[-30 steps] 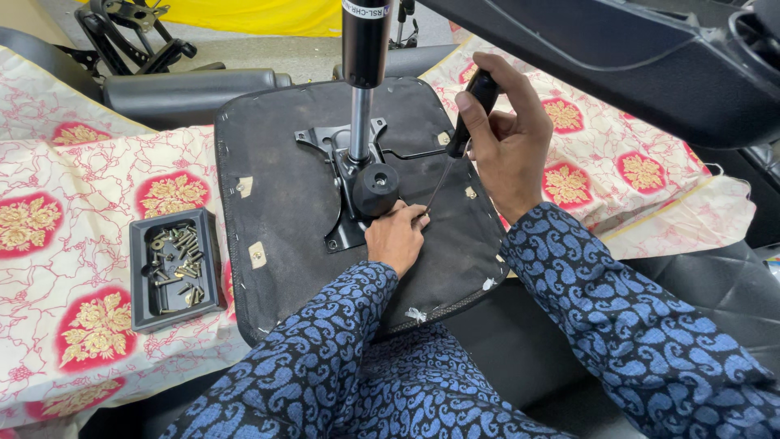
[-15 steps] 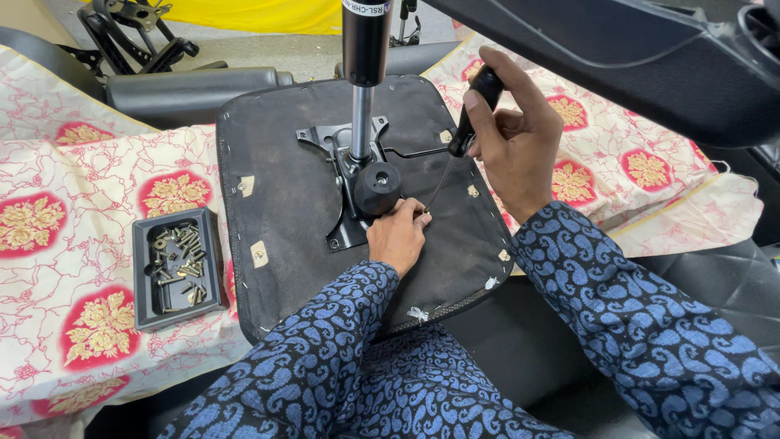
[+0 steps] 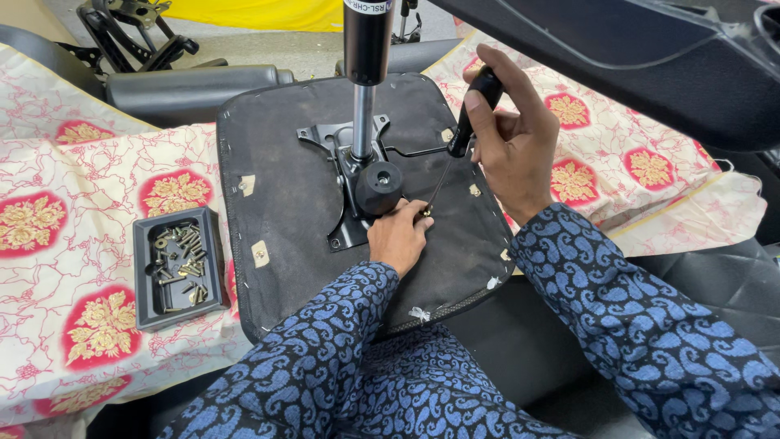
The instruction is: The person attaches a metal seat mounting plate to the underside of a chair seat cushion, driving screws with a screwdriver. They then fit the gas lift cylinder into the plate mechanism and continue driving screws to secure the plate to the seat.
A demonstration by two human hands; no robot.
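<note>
1. The metal bracket (image 3: 351, 175) with its upright gas cylinder (image 3: 366, 49) already sits in the middle of the upturned black seat base (image 3: 284, 203), so the placing looks done — fastening it is the work in hand.
2. The right hand (image 3: 512, 142) has its fingers wrapped tight round the black handle of a screwdriver (image 3: 465, 122), the shaft slanting down and to the left.
3. The left hand (image 3: 398, 236) rests on the seat base at the bracket's near right corner, fingers pinched together on a brass screw (image 3: 425, 213) right at the driver's tip.
4. Judging by this, that screw is only being started; whether the bracket's other holes are filled I cannot tell.
5. More screws lie in the black tray (image 3: 175, 264) on the patterned cloth (image 3: 73, 244) to the left — likely still to go in.
6. Against the earlier frames little differs: the right hand and driver handle have shifted slightly, the left hand has kept its place by the screw
</note>
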